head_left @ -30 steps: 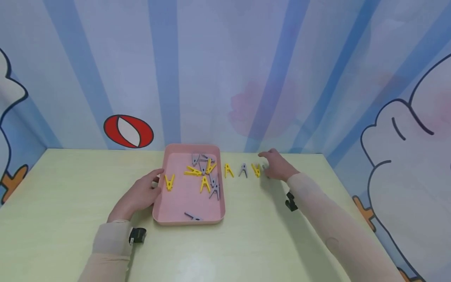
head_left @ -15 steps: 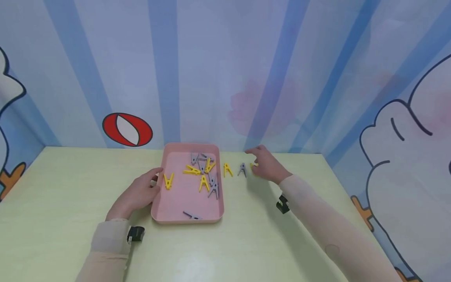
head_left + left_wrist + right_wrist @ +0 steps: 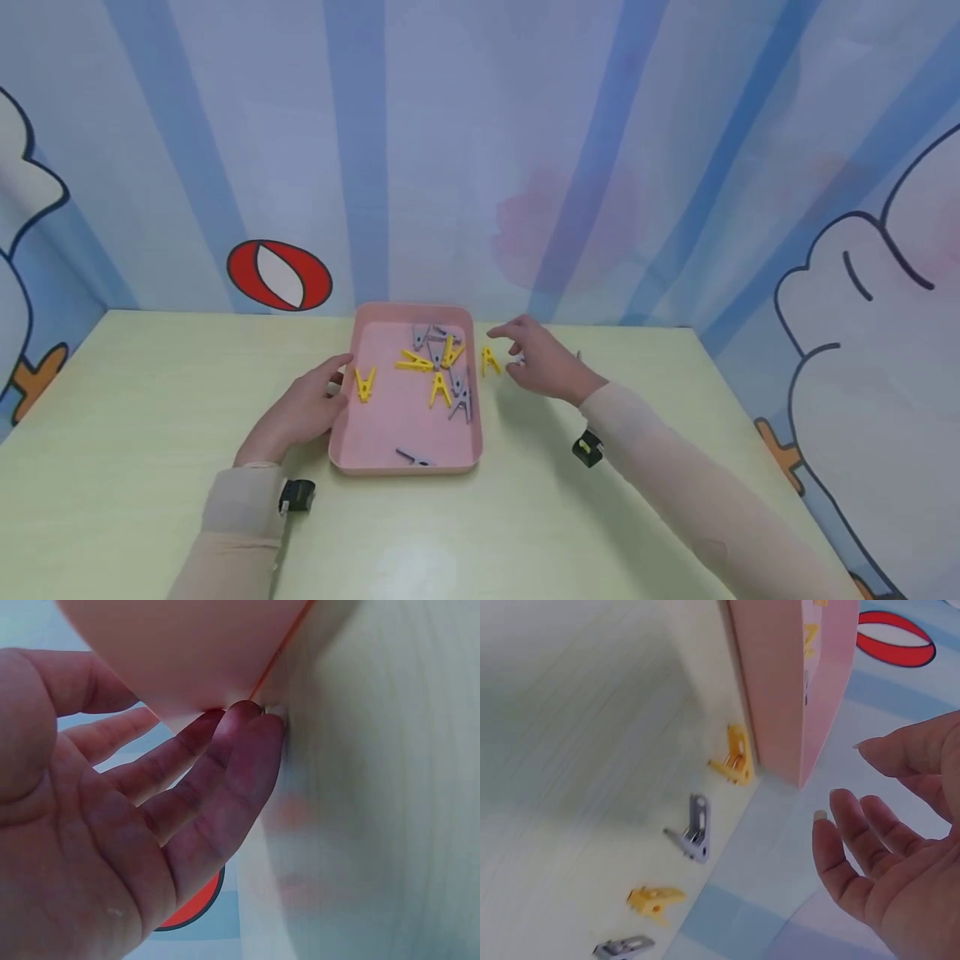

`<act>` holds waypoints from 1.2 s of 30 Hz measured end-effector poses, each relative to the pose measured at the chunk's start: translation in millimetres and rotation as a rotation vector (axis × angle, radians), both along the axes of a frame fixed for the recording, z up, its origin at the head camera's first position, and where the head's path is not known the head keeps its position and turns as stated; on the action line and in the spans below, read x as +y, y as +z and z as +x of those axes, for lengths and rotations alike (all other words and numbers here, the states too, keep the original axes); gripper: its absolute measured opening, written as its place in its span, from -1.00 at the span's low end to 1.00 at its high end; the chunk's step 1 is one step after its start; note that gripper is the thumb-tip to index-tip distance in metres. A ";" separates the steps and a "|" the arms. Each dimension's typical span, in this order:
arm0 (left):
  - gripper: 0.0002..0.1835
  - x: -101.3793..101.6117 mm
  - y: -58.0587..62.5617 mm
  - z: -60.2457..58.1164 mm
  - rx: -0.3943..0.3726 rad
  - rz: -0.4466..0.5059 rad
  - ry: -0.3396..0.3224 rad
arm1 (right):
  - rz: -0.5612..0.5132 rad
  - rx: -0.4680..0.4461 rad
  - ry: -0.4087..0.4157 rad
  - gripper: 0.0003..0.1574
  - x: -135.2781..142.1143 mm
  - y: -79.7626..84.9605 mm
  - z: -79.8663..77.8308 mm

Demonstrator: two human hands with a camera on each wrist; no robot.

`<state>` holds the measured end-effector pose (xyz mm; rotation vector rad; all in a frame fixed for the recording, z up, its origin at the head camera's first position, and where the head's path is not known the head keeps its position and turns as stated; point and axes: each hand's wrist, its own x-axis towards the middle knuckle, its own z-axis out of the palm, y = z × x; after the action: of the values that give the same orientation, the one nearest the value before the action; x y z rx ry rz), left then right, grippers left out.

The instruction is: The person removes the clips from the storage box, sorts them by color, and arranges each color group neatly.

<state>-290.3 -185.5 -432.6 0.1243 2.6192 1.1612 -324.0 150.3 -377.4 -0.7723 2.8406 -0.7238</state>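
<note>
Pressed lightly to the left side of the pink tray, my left hand has its fingertips along the outer wall; in the left wrist view these fingers touch low on that wall. Inside the tray lie yellow and grey clothespins, among them a yellow one at the left. My right hand hovers right of the tray with thumb and fingers apart and nothing between them. It overlaps a row of clothespins in the head view. The right wrist view shows a yellow clothespin, a grey clothespin and others in that row.
A pale wooden table carries everything. Behind its far edge stands a backdrop with blue stripes and a red and white oval. The tray's raised wall borders the row of clothespins.
My right hand has moved left along the row, from its right end to near the first yellow clothespin beside the tray. The left hand stays at the tray.
</note>
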 end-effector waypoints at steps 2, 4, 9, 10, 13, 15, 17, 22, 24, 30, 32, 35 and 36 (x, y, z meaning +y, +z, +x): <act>-0.32 0.3 -0.8 -0.3 -0.002 -0.003 0.002 | -0.002 0.003 0.033 -0.36 -5.6 0.1 3.6; -0.32 0.4 -1.5 -0.7 0.000 -0.006 0.005 | -0.006 0.001 0.072 -0.39 -11.8 0.0 6.9; -0.32 -0.6 -2.2 -1.3 0.006 -0.019 0.004 | -0.016 -0.003 0.163 -0.45 -27.9 -0.2 16.7; -0.32 -0.3 -2.2 -1.4 0.008 -0.020 0.004 | -0.017 -0.007 0.176 -0.47 -30.6 0.2 18.8; -0.32 0.4 -2.3 -1.5 0.009 -0.021 0.005 | -0.016 -0.033 0.213 -0.46 -38.7 1.4 24.9; -0.31 0.7 -2.3 -1.2 0.007 -0.023 0.011 | -0.022 -0.067 0.239 -0.44 -43.8 1.7 28.5; -0.30 0.9 -1.9 -0.9 0.008 -0.024 0.013 | -0.016 -0.089 0.276 -0.43 -48.4 1.2 31.1; -0.29 0.7 -0.2 0.0 0.012 -0.024 0.013 | 0.013 -0.129 0.369 -0.46 -58.5 -1.0 36.7; -0.29 0.5 1.2 0.7 0.007 -0.025 0.013 | 0.021 -0.159 0.397 -0.47 -61.8 -2.1 38.4; -0.31 -0.1 3.5 0.9 0.010 -0.012 0.003 | 0.066 -0.237 0.455 -0.50 -69.9 -7.3 40.4; -0.31 0.0 2.5 0.6 0.010 -0.009 0.002 | 0.090 -0.242 0.476 -0.51 -72.5 -9.8 40.5; -0.31 0.5 1.5 0.2 0.009 -0.011 0.002 | 0.114 -0.257 0.498 -0.52 -77.2 -13.2 40.9; -0.31 0.4 1.2 0.1 0.009 -0.015 0.003 | 0.119 -0.262 0.503 -0.53 -79.0 -14.5 41.0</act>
<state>-290.2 -185.0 -431.4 0.1232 2.6361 1.1446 -283.0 71.3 -392.0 -1.2038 2.2913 -0.5254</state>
